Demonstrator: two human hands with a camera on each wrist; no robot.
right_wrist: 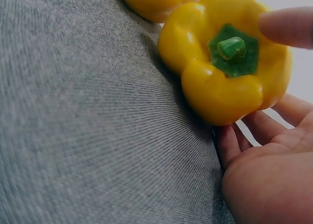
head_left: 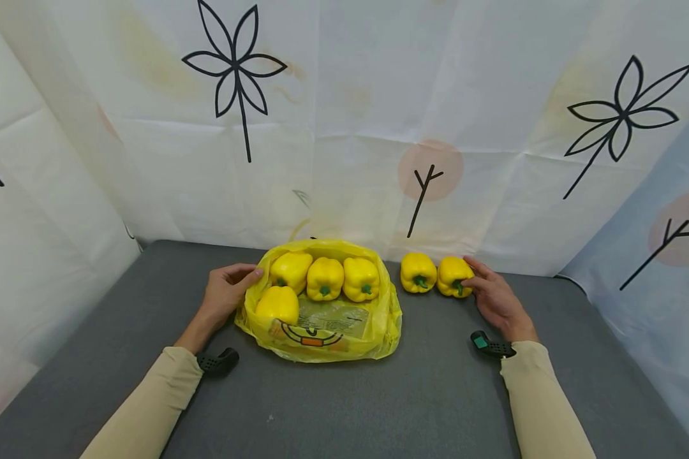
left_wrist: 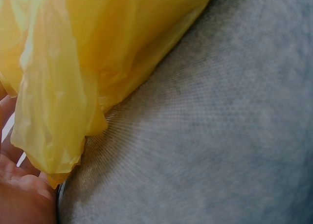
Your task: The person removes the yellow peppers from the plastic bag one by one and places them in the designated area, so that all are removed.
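A yellow plastic bag (head_left: 390, 319) lies with its mouth open toward me, and several yellow bell peppers (head_left: 325, 278) sit inside it. My left hand (head_left: 226, 294) holds the bag's left rim between thumb and fingers; in the left wrist view, bag film (left_wrist: 54, 97) hides most of those fingers. To the right of the bag, two yellow bell peppers stand side by side on the table. Around the outer pepper (head_left: 452, 275) my right hand (head_left: 496, 303) has its thumb in front, near the green stem, and its other fingers behind. The inner pepper (head_left: 418, 271) is untouched.
A dark grey table (head_left: 344, 408) carries everything. Behind it hangs a pale cloth backdrop (head_left: 356, 115) with drawn leaves and trees, close behind the bag and peppers. Cloth also closes off the left and right sides. Each wrist wears a black strap device (head_left: 221, 362).
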